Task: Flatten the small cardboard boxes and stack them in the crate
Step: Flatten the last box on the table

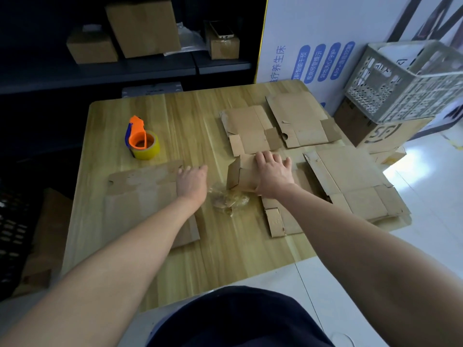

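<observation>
Nearest, a flattened sheet of cardboard lies on the wooden table, and the left hand rests flat on its right edge, fingers together and holding nothing. Just beside it lies crumpled clear tape. The right hand presses palm-down, fingers spread, on a small half-folded box. Farther off sit a tape dispenser and more flat boxes. The grey crate stands beyond the table's right corner.
</observation>
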The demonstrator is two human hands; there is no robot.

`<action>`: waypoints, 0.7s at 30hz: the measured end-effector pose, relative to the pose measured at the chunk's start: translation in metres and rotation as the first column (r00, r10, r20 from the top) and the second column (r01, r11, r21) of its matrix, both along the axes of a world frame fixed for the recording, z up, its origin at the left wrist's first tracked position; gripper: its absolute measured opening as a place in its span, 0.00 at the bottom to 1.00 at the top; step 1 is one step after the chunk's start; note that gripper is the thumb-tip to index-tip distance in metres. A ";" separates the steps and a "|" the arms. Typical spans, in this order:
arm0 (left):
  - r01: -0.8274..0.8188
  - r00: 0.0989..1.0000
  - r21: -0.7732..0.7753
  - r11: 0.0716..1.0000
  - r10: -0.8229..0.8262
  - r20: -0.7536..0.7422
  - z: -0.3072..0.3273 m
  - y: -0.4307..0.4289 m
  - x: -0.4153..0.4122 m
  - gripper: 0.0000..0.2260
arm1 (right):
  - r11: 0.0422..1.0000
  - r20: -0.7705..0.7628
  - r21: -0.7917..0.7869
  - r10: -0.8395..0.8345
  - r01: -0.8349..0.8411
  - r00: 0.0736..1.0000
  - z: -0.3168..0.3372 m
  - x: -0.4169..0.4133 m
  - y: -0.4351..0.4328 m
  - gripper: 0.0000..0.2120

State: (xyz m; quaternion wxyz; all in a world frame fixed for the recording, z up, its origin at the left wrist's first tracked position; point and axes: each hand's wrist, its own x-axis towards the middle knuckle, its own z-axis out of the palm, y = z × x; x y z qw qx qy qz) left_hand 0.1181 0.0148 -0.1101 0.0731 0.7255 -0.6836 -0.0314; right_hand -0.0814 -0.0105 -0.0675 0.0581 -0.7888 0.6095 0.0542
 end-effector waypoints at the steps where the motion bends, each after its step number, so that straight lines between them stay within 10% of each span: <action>1: 0.023 1.000 0.017 1.000 -0.023 -0.016 0.000 -0.003 0.003 0.03 | 1.000 0.011 -0.006 -0.012 0.012 1.000 0.001 -0.001 -0.001 0.43; 11: 0.103 0.921 -0.172 0.980 -0.159 -0.355 0.027 -0.021 -0.036 0.13 | 0.979 0.117 -0.120 -0.154 0.168 0.981 0.015 -0.024 -0.010 0.45; 16: 0.241 0.546 0.100 0.965 -0.050 -0.836 0.048 -0.032 -0.071 0.30 | 0.955 0.151 -0.129 -0.246 0.265 0.957 0.021 -0.038 -0.013 0.48; 21: 0.250 0.561 0.222 0.942 0.047 -0.827 0.035 -0.033 -0.099 0.29 | 0.959 0.211 0.071 -0.284 0.275 0.935 0.011 -0.060 0.001 0.47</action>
